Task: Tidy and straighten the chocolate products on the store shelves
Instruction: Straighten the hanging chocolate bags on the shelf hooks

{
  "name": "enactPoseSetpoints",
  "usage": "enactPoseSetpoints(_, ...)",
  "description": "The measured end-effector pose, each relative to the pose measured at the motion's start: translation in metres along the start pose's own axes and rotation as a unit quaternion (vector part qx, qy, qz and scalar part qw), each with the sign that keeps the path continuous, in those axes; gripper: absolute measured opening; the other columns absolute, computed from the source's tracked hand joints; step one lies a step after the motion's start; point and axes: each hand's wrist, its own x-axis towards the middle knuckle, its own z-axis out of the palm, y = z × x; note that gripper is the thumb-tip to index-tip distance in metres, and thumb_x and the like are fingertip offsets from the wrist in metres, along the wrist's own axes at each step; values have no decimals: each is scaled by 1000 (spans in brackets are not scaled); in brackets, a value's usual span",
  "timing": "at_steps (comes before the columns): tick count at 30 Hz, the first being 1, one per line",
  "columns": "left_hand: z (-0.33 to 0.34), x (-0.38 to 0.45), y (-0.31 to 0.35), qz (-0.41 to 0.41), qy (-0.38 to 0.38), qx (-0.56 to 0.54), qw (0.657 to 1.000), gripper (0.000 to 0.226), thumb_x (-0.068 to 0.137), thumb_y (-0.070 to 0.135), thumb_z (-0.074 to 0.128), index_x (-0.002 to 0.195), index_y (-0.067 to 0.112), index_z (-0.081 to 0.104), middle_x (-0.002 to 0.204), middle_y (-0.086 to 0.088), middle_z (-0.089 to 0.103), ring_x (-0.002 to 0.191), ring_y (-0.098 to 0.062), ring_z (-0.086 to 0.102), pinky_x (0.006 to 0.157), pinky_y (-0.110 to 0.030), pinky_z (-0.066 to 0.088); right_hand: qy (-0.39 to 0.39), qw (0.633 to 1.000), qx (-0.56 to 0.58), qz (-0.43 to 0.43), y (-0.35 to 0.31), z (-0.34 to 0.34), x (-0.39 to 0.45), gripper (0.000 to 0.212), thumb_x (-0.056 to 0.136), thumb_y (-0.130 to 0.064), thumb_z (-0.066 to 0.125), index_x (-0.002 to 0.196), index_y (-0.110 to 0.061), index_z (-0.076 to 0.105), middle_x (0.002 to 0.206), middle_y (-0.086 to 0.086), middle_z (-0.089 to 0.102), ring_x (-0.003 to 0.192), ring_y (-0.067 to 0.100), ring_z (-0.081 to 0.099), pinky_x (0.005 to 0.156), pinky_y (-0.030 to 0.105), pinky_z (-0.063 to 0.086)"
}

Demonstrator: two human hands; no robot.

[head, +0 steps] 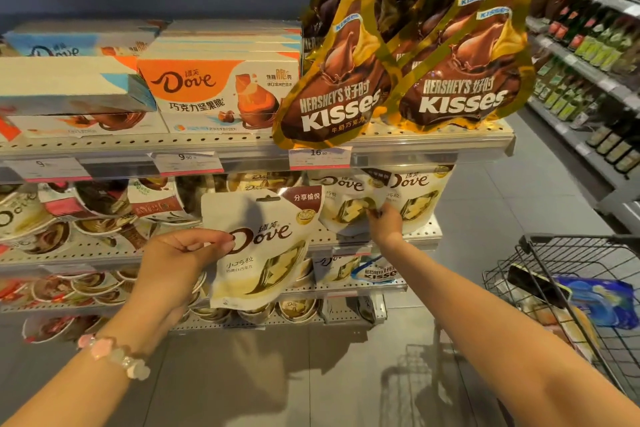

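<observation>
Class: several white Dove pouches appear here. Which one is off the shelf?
The white Dove pouch gripped by the left hand, held in front of the shelves; the others stand on the shelf by the right hand.

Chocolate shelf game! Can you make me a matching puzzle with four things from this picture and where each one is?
Things:
1. white Dove bag
2. Kisses bags
3. orange Dove box
4. shopping basket

Places:
A. top shelf, left of the gold bags
B. held in the left hand
C. on the floor side, far right
D. standing on the top shelf, right end

Pairs: 1-B, 2-D, 3-A, 4-C
</observation>
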Motion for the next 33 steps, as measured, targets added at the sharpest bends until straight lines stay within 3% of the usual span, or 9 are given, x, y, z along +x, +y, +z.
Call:
enactPoseSetpoints(5,13,4,-11,-9,-13,1,1000,32,72,-8,67,57,19,74,56,1,70,44,-9,57,43,-16,46,-6,996,46,-75,16,-29,-29,28,88,-3,53,113,-16,54,106,3,61,98,16,57,84,27,45)
enactPoseSetpoints(8,19,9,-20,-8,-16,14,1000,36,72,-7,68,56,24,75,58,2,71,63,-26,57,53,-24,48,19,994,0,-106,48,-52,-52,15,85,-11,60,93,-22,53,82,-4,61,77,15,60,67,27,51)
enactPoseSetpoints(11,25,12,-30,-4,-31,20,999,34,72,-8,68,58,22,75,61,0,72,70,-31,53,50,-20,50,2,994,-62,-84,87,-68,-61,9,82,-19,64,82,-21,56,69,-2,58,64,16,55,57,28,45)
enactPoseSetpoints(14,33,13,-41,7,-39,25,999,34,72,-9,68,56,21,74,58,0,70,49,-20,55,43,-16,46,-9,993,-111,-50,120,-74,-50,9,80,-21,65,84,-20,57,75,-1,60,68,18,56,58,29,43)
enactPoseSetpoints(16,40,14,-48,20,-46,32,998,33,70,-9,69,58,21,75,58,1,70,43,-8,56,51,-22,48,-17,989,-145,-37,137,-71,-35,13,80,-23,65,91,-21,57,84,-2,61,75,19,58,60,27,42)
enactPoseSetpoints(18,46,15,-57,33,-59,33,997,27,67,-7,70,60,18,75,57,-1,70,43,-6,57,56,-30,45,-24,985,-169,-34,153,-64,-15,18,80,-25,65,95,-21,56,89,-2,60,79,19,57,63,26,41)
enactPoseSetpoints(21,57,16,-69,51,-78,16,996,6,56,11,78,60,14,75,53,-8,66,38,-11,54,52,-30,42,-29,981,-189,-33,178,-49,21,37,81,-25,68,115,-17,56,105,2,63,91,19,59,71,26,44)
enactPoseSetpoints(25,67,22,-86,89,-86,18,992,65,16,55,88,61,10,75,55,-13,68,31,-24,50,34,-21,43,-41,979,-194,-47,211,-26,68,52,79,-16,70,127,-8,52,129,12,57,113,29,56,86,32,47)
enactPoseSetpoints(33,89,34,-119,148,-89,5,985,68,17,52,88,63,4,72,54,-23,62,31,-51,41,35,-14,43,-86,972,-217,-30,249,10,123,36,79,-17,71,114,-9,64,113,12,66,102,29,62,83,36,50)
